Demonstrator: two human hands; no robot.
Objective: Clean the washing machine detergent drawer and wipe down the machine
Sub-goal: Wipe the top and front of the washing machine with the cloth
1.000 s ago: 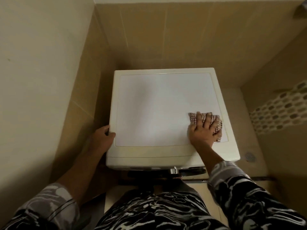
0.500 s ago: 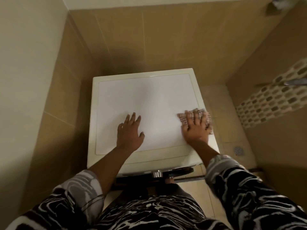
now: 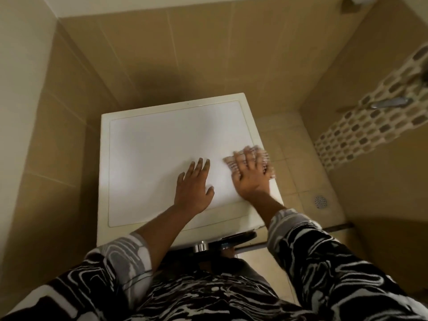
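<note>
Left hand (image 3: 194, 185): moved off the side, now flat and open on the washing machine (image 3: 162, 144) top.
Right hand (image 3: 251, 177): fingers spread, pressing the cloth (image 3: 264, 158) at the right edge, blurred.
Meaning: braced, top wipe under way.

Black-and-white swirl-patterned fabric top (image 3: 203, 297) at six o'clock. Matching long left sleeve (image 3: 111, 269) at seven, right sleeve (image 3: 328, 262) at five, both paler and greyer toward the cuffs.

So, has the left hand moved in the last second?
Yes. The left hand left the front-left edge of the washing machine and went right onto its top, near the right hand.
</note>
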